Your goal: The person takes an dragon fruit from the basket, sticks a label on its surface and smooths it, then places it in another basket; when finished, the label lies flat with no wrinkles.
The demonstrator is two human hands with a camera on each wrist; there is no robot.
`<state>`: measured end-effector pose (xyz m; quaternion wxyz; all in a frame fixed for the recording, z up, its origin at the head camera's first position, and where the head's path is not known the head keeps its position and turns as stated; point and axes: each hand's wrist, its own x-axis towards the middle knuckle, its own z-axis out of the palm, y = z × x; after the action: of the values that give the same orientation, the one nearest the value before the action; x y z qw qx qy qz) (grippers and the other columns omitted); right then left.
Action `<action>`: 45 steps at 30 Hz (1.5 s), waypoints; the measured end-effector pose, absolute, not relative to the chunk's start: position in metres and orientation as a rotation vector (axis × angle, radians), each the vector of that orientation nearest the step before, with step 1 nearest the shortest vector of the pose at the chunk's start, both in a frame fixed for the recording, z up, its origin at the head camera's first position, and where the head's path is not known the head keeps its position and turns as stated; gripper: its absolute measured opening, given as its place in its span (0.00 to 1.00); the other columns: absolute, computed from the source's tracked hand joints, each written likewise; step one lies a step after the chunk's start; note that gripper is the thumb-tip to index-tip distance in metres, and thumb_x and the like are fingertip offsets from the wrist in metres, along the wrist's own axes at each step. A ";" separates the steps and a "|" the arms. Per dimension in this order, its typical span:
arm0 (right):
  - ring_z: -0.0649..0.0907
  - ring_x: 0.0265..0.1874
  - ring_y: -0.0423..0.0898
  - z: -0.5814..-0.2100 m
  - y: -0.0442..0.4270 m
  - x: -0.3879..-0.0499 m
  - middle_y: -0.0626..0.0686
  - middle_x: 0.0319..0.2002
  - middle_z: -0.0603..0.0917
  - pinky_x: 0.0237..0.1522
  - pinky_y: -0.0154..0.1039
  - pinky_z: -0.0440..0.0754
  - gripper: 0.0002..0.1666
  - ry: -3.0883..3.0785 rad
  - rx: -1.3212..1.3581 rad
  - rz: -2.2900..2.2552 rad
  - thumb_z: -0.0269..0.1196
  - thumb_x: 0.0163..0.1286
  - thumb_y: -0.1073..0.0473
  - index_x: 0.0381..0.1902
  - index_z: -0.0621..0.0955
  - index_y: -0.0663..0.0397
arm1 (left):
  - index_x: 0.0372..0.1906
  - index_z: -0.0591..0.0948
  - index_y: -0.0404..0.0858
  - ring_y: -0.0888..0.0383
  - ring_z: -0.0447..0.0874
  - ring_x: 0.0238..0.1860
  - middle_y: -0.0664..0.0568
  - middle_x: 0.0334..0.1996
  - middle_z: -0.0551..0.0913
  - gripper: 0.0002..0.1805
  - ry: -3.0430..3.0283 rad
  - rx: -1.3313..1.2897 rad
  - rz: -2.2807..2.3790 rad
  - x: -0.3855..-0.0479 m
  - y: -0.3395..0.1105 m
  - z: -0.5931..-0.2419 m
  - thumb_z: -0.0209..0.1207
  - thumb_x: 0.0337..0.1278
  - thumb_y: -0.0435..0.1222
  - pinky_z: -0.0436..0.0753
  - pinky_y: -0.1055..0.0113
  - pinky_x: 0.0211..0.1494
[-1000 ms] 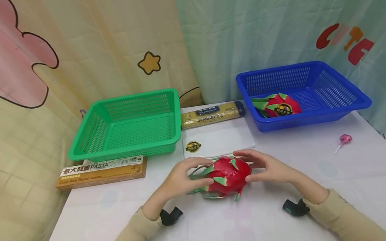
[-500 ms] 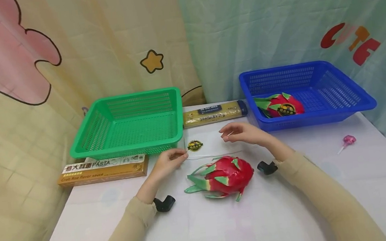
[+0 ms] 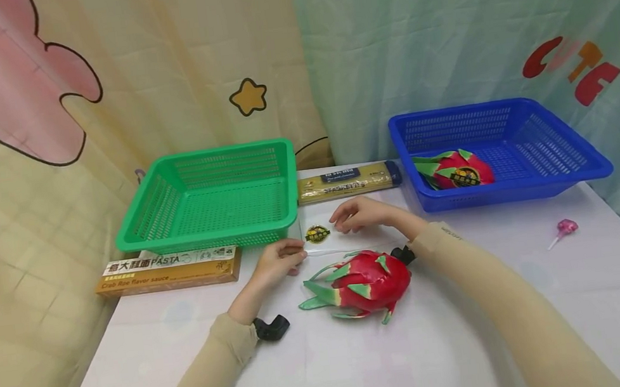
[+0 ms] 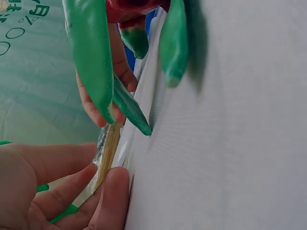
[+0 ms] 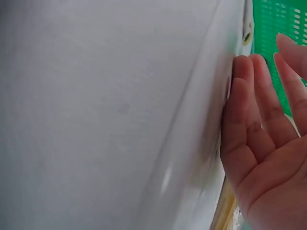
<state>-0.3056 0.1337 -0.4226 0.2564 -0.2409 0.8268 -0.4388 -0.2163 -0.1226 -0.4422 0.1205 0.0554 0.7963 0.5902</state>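
Note:
A white sheet or flat bag, glossy at its edge, lies on the table with a round black-and-gold sticker at its left end. My left hand is at the left edge of this sheet, its fingers loosely bent and nothing visible between thumb and fingers in the left wrist view. Over the sheet, just right of the sticker, is my right hand; in the right wrist view its relaxed fingers rest on the glossy surface. A red dragon fruit with green scales lies in front of both hands, untouched.
Behind the sheet lies a spaghetti packet, between a green basket and a blue basket. Another dragon fruit with a sticker is in the blue one. A pasta box lies left, a pink lollipop right.
Both hands have left the dragon fruit and moved back to the sheet. My right hand has gone left toward the sticker. The dragon fruit stays on the table.

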 end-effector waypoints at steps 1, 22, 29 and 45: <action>0.79 0.33 0.43 -0.424 0.133 -0.306 0.52 0.39 0.84 0.36 0.35 0.78 0.18 2.254 -0.656 -1.185 0.63 0.63 0.62 0.51 0.80 0.61 | 0.52 0.76 0.27 0.53 0.81 0.39 0.38 0.46 0.79 0.18 2.313 0.155 1.741 -0.217 -0.122 -0.444 0.60 0.57 0.29 0.83 0.63 0.36; 0.79 0.30 0.41 -0.429 0.121 -0.304 0.48 0.30 0.84 0.35 0.33 0.77 0.12 2.409 -0.886 -1.084 0.68 0.57 0.65 0.41 0.84 0.60 | 0.48 0.81 0.29 0.63 0.77 0.21 0.46 0.23 0.82 0.12 2.307 0.119 1.790 -0.222 -0.104 -0.446 0.57 0.59 0.28 0.76 0.73 0.23; 0.76 0.26 0.40 -0.431 0.121 -0.303 0.47 0.31 0.85 0.31 0.32 0.75 0.08 2.488 -0.908 -1.021 0.66 0.61 0.60 0.38 0.86 0.56 | 0.47 0.82 0.31 0.63 0.77 0.21 0.48 0.24 0.82 0.12 2.315 0.113 1.774 -0.223 -0.105 -0.447 0.57 0.59 0.28 0.76 0.73 0.24; 0.81 0.31 0.51 -0.404 0.140 -0.283 0.58 0.34 0.84 0.32 0.38 0.78 0.09 2.551 -0.849 -1.366 0.63 0.65 0.58 0.40 0.83 0.57 | 0.47 0.82 0.40 0.60 0.78 0.19 0.50 0.29 0.83 0.14 2.576 0.269 1.443 -0.210 -0.111 -0.430 0.58 0.61 0.41 0.73 0.67 0.22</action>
<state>-0.2826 0.1402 -0.4036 0.0629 -0.2809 0.8443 -0.4520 -0.2097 -0.1107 -0.4300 0.0882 0.0904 0.8654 0.4849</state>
